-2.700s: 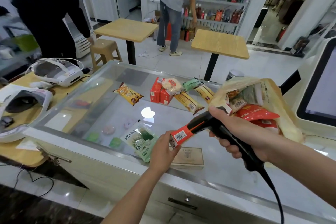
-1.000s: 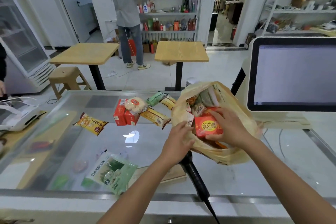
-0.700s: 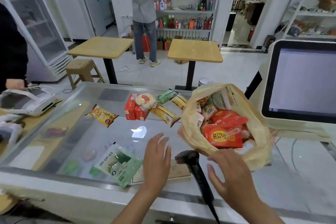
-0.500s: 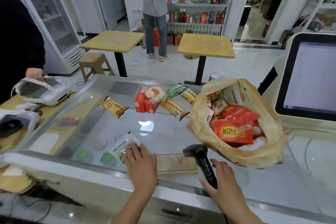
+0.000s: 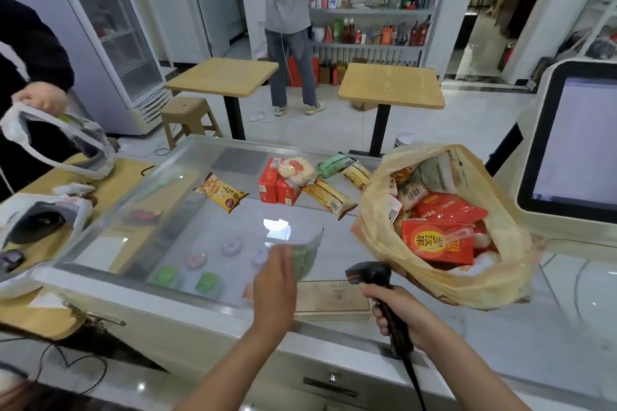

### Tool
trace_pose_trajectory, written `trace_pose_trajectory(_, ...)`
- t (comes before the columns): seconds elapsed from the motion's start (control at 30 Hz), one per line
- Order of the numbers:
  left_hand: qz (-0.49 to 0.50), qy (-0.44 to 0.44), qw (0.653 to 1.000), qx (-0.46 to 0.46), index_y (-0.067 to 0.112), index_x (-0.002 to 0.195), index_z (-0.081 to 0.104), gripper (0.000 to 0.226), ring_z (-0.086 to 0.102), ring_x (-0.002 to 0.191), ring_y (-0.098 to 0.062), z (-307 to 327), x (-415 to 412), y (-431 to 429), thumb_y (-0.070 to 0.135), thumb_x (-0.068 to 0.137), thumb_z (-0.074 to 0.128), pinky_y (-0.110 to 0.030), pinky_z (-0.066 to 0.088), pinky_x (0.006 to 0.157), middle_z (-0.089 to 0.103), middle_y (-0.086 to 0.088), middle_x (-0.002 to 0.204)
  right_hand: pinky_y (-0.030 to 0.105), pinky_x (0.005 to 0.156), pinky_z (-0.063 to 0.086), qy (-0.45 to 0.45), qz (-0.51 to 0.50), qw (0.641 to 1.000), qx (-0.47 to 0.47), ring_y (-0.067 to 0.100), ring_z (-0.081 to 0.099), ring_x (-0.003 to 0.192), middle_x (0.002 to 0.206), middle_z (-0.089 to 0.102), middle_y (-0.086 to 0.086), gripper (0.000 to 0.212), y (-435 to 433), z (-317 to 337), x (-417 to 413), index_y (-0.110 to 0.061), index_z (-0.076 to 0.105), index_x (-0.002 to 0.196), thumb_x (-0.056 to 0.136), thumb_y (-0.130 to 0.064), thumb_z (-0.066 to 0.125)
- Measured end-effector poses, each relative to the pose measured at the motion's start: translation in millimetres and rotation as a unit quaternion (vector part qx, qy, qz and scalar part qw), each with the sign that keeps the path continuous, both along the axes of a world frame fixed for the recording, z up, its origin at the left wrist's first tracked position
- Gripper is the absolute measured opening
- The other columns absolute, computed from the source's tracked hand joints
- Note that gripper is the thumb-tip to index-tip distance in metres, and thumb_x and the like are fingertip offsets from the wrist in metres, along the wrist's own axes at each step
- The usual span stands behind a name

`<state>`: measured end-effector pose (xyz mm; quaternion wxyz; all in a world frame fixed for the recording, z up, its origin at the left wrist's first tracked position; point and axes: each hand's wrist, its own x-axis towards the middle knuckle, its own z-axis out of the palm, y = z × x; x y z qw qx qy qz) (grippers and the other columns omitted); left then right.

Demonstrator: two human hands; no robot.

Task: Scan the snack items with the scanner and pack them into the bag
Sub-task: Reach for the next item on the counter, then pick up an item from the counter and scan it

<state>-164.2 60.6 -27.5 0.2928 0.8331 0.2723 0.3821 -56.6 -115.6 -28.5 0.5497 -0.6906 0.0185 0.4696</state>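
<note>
Green snack packet (image 5: 305,257) is up off the glass surface (image 5: 200,227), held in the left hand (image 5: 275,280) just left of the scanner (image 5: 369,274). It's motion-blurred, so I can't tell which face points where. The left fingers (image 5: 283,253) curl round the packet's lower edge, though they're mostly hidden behind the back of the hand. The right hand (image 5: 397,310) has its fingers (image 5: 379,310) wrapped tight round the scanner's handle, with the head tipped up toward the packet and the cable trailing off the front edge. So I'd say we're at the scan step for this one: item picked, scanner in hand, not lined up yet. The next move probably needs the barcode side turned to face the scanner head and held steady a beat, since floppy film packs like to crinkle over their code. Then it goes in the bag (image 5: 500,280), which sits just right of the scanner, mouth open and already pretty stuffed. Further back on the surface a yellow chip packet (image 5: 222,192), red boxes (image 5: 275,185) and long yellow packs (image 5: 329,198) are waiting. Half a second ago the packet lay flat under an open left palm, and the scanner lay on the surface with the right hand only reaching it. Both are lifted now.
</note>
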Motion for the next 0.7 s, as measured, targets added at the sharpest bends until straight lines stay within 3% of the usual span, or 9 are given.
trace_pose_trajectory(0.07, 0.102, -0.121, 0.936, -0.316, 0.007, 0.094, 0.049, 0.018, 0.055, 0.079, -0.021, 14, 8, -7, 0.017, 0.101, 0.035, -0.019, 0.041, 0.055, 0.055, -0.002, 0.083, 0.023, 0.040, 0.033, -0.001, -0.003, 1.000, 0.004, 0.014, 0.040, 0.041, 0.052, 0.045, 0.003, 0.028, 0, 0, 0, -0.007, 0.050, 0.086, 0.087, -0.028, 0.068)
trace_pose_trajectory(0.1, 0.121, -0.150, 0.905, -0.380, 0.009, 0.102, 0.047, 0.013, 0.055, 0.088, -0.019, 12, 11, -9, 0.016, 0.101, 0.036, -0.015, 0.042, 0.058, 0.055, -0.003, 0.095, 0.023, 0.040, 0.033, -0.002, -0.002, 1.000, 0.007, 0.014, 0.040, 0.041, 0.052, 0.044, 0.003, 0.028, 0, 1, -1, -0.007, 0.050, 0.087, 0.087, -0.027, 0.068)
trace_pose_trajectory(0.13, 0.118, -0.139, 0.901, -0.394, 0.013, 0.111, 0.044, 0.013, 0.054, 0.100, -0.018, 9, 11, -11, 0.013, 0.100, 0.038, -0.015, 0.045, 0.067, 0.053, -0.003, 0.111, 0.023, 0.040, 0.033, -0.002, -0.001, 1.000, 0.008, 0.014, 0.040, 0.041, 0.052, 0.045, 0.003, 0.027, 0, 1, -1, -0.006, 0.050, 0.087, 0.087, -0.027, 0.068)
trace_pose_trajectory(0.2, 0.079, -0.031, 0.954, -0.287, 0.020, 0.130, 0.038, 0.041, 0.038, 0.130, -0.020, -9, 4, -16, 0.004, 0.094, 0.049, -0.027, 0.046, 0.094, 0.034, -0.003, 0.143, 0.023, 0.040, 0.034, -0.002, 0.000, 1.000, 0.007, 0.014, 0.040, 0.041, 0.052, 0.045, 0.003, 0.028, -2, 1, -1, -0.005, 0.050, 0.088, 0.087, -0.027, 0.068)
trace_pose_trajectory(0.27, 0.021, 0.082, 0.994, -0.067, 0.022, 0.141, 0.034, 0.062, 0.015, 0.144, -0.020, -40, -4, -13, 0.001, 0.087, 0.057, -0.034, 0.031, 0.108, 0.013, -0.004, 0.157, 0.023, 0.041, 0.034, -0.002, 0.000, 1.000, 0.007, 0.014, 0.040, 0.042, 0.053, 0.045, 0.003, 0.028, -3, 1, -1, -0.005, 0.051, 0.089, 0.087, -0.027, 0.068)
trace_pose_trajectory(0.37, -0.134, 0.240, 0.945, 0.178, 0.026, 0.138, 0.044, 0.052, 0.042, 0.134, -0.021, -68, -9, -5, 0.017, 0.087, 0.045, -0.040, 0.039, 0.102, 0.036, -0.002, 0.150, 0.023, 0.041, 0.034, -0.005, -0.002, 1.000, 0.010, 0.014, 0.040, 0.042, 0.053, 0.045, 0.003, 0.027, -3, 1, -2, -0.004, 0.052, 0.089, 0.087, -0.027, 0.067)
trace_pose_trajectory(0.43, -0.157, 0.302, 0.924, 0.172, 0.025, 0.131, 0.053, 0.047, 0.059, 0.115, -0.021, -66, -8, -5, 0.031, 0.087, 0.037, -0.036, 0.051, 0.086, 0.054, -0.001, 0.136, 0.023, 0.041, 0.034, -0.005, -0.003, 1.000, 0.009, 0.014, 0.040, 0.042, 0.053, 0.045, 0.003, 0.027, -3, 2, -3, -0.005, 0.052, 0.089, 0.087, -0.027, 0.067)
trace_pose_trajectory(0.53, -0.137, 0.380, 0.901, 0.157, 0.017, 0.119, 0.064, 0.055, 0.063, 0.088, -0.027, -52, 3, -14, 0.047, 0.085, 0.033, -0.033, 0.052, 0.063, 0.066, -0.010, 0.111, 0.023, 0.041, 0.035, 0.010, -0.013, 1.000, 0.008, 0.014, 0.041, 0.042, 0.053, 0.045, 0.003, 0.027, -3, 8, -6, -0.006, 0.052, 0.087, 0.088, -0.029, 0.066)
trace_pose_trajectory(0.7, -0.100, 0.381, 0.908, 0.141, 0.011, 0.129, 0.051, 0.064, 0.055, 0.091, -0.028, -58, 11, -22, 0.055, 0.088, 0.031, -0.036, 0.052, 0.069, 0.063, -0.013, 0.108, 0.022, 0.040, 0.037, 0.005, -0.006, 1.000, 0.001, 0.014, 0.043, 0.040, 0.052, 0.046, 0.004, 0.045, -1, 48, -13, -0.006, 0.052, 0.089, 0.088, -0.051, 0.058)
